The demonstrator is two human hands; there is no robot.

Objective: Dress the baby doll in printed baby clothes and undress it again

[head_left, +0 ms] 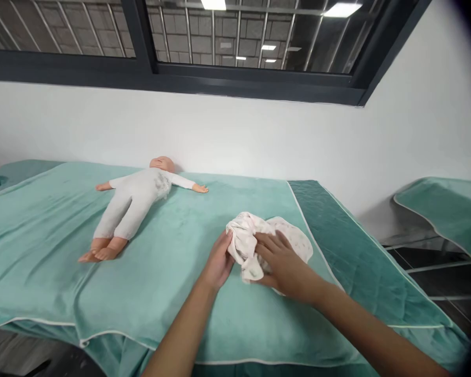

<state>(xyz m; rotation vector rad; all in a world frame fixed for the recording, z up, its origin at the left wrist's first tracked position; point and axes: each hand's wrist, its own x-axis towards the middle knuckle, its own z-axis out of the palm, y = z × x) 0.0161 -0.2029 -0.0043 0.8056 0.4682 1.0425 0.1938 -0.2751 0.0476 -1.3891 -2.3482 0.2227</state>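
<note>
A white patterned cloth point(243, 235), bunched up on its left side and spread flatter on its right, is on the green sheet point(188, 251). My left hand point(221, 261) grips its left edge, with the thumb up against the fabric. Over the middle of the cloth lies my right hand point(280, 264), fingers spread and palm down; its fingertips press into the folds. A baby doll point(135, 193) in white clothing lies on its back on the left part of the sheet, arms stretched out, away from both hands.
Behind the bed runs a white wall point(235, 131) with a dark-framed window point(243, 86) above. A darker green cover point(349, 246) lies to the right of the sheet. Farther right stands another surface with a green cover point(451, 209) on a metal frame.
</note>
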